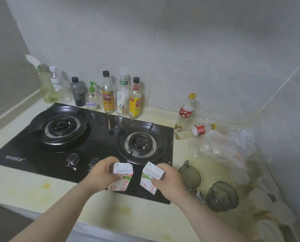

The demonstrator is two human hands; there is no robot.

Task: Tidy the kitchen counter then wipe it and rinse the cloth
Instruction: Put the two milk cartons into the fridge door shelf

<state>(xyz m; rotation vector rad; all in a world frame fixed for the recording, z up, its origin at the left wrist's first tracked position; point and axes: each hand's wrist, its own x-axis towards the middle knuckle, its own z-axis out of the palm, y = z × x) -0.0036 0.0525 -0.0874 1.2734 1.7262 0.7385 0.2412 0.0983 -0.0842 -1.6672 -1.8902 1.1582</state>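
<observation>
Two-burner black gas hob (86, 137) set into stained cream counter (41, 191), seven bottles (108, 95) lined along the tiled back wall behind it. Right of hob: clear plastic bag (222, 145), one red-labelled bottle standing (186, 109) and another lying on its side (194, 131), two smoky glass bowls (221, 196) near the front edge. Over the hob's front right corner, left hand (100, 173) grips one milk carton (122, 175), right hand (168, 177) grips a second carton (150, 177), the two cartons just apart.
</observation>
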